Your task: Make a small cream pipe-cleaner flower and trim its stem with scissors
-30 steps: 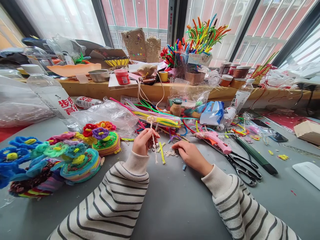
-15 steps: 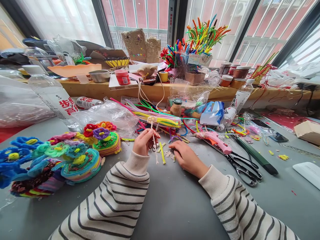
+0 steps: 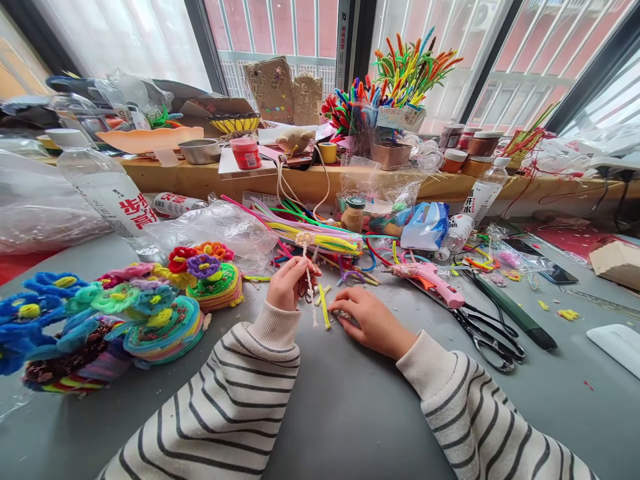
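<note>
Grey table (image 3: 350, 400) is bearing both hands: the left hand (image 3: 287, 283) is pinching a white pipe-cleaner stem (image 3: 309, 280) near upright. The right hand (image 3: 370, 320) is lying palm-down, loosely open, seemingly empty, just right of it.

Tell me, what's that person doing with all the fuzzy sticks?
A person in a striped sweater is busy at a grey table. Their left hand pinches a white pipe cleaner upright, while the right hand lies on the table by a short yellow piece. Finished fuzzy flowers sit on the left; a pink glue gun and scissors lie on the right.
</note>
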